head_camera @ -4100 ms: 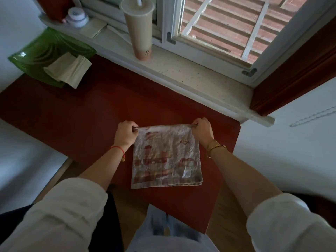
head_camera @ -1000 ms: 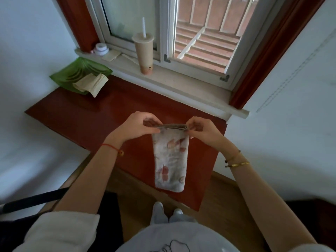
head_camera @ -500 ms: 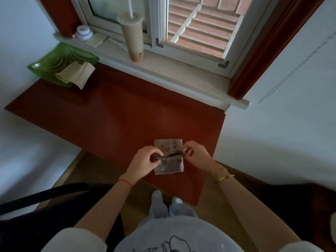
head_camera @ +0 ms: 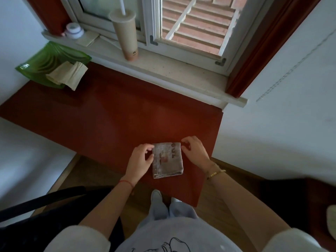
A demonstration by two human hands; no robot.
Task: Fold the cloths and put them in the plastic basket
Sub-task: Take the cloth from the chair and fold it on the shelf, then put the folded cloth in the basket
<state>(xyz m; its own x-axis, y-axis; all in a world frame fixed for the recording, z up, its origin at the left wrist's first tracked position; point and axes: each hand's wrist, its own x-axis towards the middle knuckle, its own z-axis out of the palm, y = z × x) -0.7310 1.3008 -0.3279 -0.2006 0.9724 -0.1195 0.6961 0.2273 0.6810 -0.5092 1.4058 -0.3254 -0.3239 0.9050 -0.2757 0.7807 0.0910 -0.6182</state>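
Folded cloth (head_camera: 167,160): a compact rectangle lying flat on the bench (head_camera: 109,120), close to the front edge and toward the right end, straight ahead of you. Its long axis runs away from you toward the windowsill (head_camera: 163,70), leaning slightly, with a thick layered edge at the near end. Your left grip (head_camera: 140,159) sits against the cloth's left side, thumb and fingertips curled at the upper left edge. Your right grip (head_camera: 192,151) sits at the upper right corner, fingers curled in the same way. So the cloth lies between the two grips, in contact with both or just beside them. From this view you cannot tell whether either grip is pinching the fabric or only resting its tips on it. Plastic basket (head_camera: 36,64): green, at the far left corner of the bench under the sill, well apart from the cloth. A pale folded cloth (head_camera: 67,74) already lies in it, hanging over its near rim. Judgement: the fold looks finished and the carry comes next. It runs diagonally, leftward and away from you, so your left grip is the nearer one.
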